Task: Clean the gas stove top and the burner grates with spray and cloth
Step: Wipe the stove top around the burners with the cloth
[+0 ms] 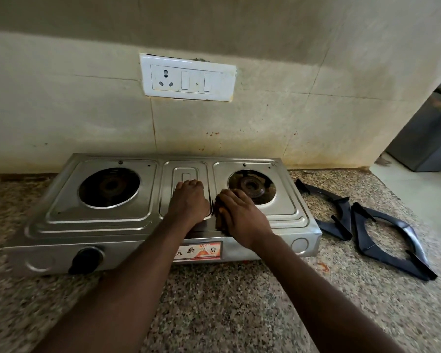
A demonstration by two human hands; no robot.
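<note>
The steel two-burner gas stove (97, 225) stands on the granite counter with both burners bare. My left hand (189, 202) lies palm down on the stove's middle panel and holds nothing. My right hand (242, 217) presses a dark cloth (219, 216) onto the stove top just left of the right burner (252, 187); only the cloth's left edge shows under my fingers. The left burner (110, 187) sits uncovered. Two black burner grates (392, 250) lie flat on the counter to the right of the stove. No spray bottle is in view.
A black control knob (85, 258) sticks out of the stove's front left. A white socket and switch plate (189, 77) is on the stained wall behind. A grey appliance (428, 133) stands at the far right. Speckled counter (227, 301) stretches in front.
</note>
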